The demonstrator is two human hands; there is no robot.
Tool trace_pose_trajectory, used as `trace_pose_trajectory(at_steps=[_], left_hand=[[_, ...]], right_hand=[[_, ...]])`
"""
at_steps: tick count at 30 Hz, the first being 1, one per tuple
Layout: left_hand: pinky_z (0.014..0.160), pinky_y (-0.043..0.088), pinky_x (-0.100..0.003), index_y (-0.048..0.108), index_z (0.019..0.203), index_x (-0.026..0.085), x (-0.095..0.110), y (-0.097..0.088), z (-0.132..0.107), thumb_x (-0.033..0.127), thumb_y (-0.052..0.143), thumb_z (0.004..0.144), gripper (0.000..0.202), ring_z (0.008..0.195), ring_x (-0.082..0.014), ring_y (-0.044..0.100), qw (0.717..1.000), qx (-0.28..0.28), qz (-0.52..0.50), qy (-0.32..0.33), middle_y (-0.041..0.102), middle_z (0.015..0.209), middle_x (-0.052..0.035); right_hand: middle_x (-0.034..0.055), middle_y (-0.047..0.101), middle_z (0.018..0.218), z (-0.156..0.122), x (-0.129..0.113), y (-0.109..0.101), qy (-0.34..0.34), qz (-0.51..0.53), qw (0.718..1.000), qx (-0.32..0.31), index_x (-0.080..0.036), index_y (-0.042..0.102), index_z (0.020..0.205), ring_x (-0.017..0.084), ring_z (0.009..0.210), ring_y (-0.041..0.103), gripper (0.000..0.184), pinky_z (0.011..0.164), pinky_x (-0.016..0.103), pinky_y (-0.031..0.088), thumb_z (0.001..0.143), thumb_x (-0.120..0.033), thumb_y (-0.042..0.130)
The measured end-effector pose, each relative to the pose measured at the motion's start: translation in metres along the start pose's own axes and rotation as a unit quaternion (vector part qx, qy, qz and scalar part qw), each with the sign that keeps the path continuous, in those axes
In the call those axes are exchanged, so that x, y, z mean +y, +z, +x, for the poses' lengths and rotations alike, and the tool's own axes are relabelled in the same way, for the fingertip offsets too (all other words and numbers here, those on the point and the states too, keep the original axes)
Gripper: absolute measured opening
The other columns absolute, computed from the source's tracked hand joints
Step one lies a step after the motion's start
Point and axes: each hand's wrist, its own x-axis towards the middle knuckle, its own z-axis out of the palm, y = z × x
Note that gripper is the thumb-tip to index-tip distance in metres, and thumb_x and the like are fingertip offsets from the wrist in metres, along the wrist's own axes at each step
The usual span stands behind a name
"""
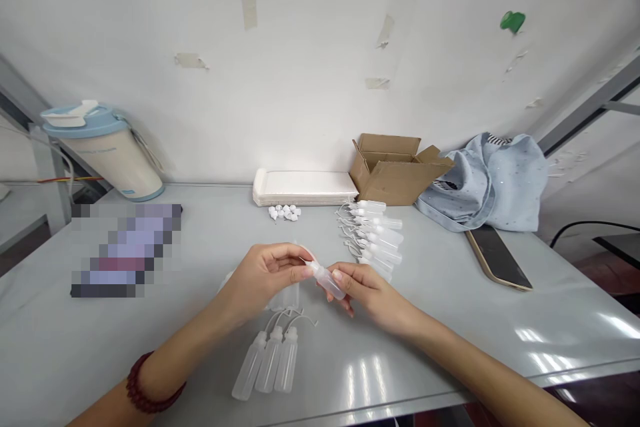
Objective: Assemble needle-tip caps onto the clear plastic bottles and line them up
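My right hand (363, 290) grips a small translucent squeeze bottle (331, 282) by its body, tilted with its neck toward the left. My left hand (267, 273) pinches at the bottle's white tip with thumb and fingers closed; a dark red bead bracelet (145, 387) is on that wrist. Three capped bottles (267, 360) lie side by side on the grey table (450, 320) just below my hands. A row of several more capped bottles (375, 233) lies behind my right hand. A small cluster of loose white caps (284, 212) sits further back.
A stack of white trays (305, 188) and an open cardboard box (393, 167) stand against the wall. A light blue cloth bag (493, 183) and a phone (497, 257) lie at the right. A blue-lidded jug (105, 150) stands at back left, beside a blurred patch (125, 250).
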Motion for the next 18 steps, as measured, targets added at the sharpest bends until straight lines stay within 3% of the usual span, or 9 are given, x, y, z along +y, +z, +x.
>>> trace_pose_trajectory(at_steps=[5,9,13,18], left_hand=[[0.075,0.049,-0.029,0.070,0.083,0.019,0.0006,0.0040,-0.0033,0.034,0.067,0.076,0.016,0.083,-0.0196,0.061,0.996,0.020,0.089,0.002,0.068,0.085,-0.0027],[0.062,0.047,-0.025,0.069,0.079,0.018,0.0025,0.0066,-0.0039,0.034,0.062,0.079,0.017,0.067,-0.0155,0.058,0.991,0.007,0.131,-0.033,0.063,0.070,0.0001],[0.059,0.045,-0.023,0.067,0.076,0.016,0.0039,0.0064,-0.0025,0.034,0.061,0.079,0.018,0.059,-0.0125,0.054,0.990,-0.017,0.122,-0.062,0.057,0.060,0.0029],[0.062,0.046,-0.025,0.066,0.076,0.016,0.0050,0.0039,-0.0038,0.034,0.059,0.081,0.020,0.060,-0.0132,0.056,0.986,-0.054,0.130,-0.085,0.058,0.059,0.0026]], right_hand=[[-0.0004,0.053,0.067,-0.0008,0.0027,0.0013,-0.019,-0.120,0.991,0.054,-0.016,0.058,0.082,0.011,0.055,0.044,0.037,0.056,0.025,0.036,0.096,-0.042,0.035],[0.0002,0.059,0.072,-0.0037,0.0002,0.0035,-0.051,-0.184,0.979,0.075,-0.018,0.053,0.098,0.014,0.066,0.053,0.023,0.064,0.026,0.039,0.098,-0.031,0.033],[-0.0021,0.056,0.067,-0.0045,-0.0016,0.0050,-0.055,-0.208,0.974,0.075,-0.019,0.045,0.099,0.013,0.062,0.052,0.014,0.062,0.026,0.039,0.097,-0.027,0.033],[-0.0028,0.048,0.063,-0.0034,0.0038,0.0053,-0.092,-0.311,0.943,0.079,-0.020,0.042,0.094,0.014,0.054,0.045,0.011,0.054,0.026,0.034,0.095,-0.026,0.032]])
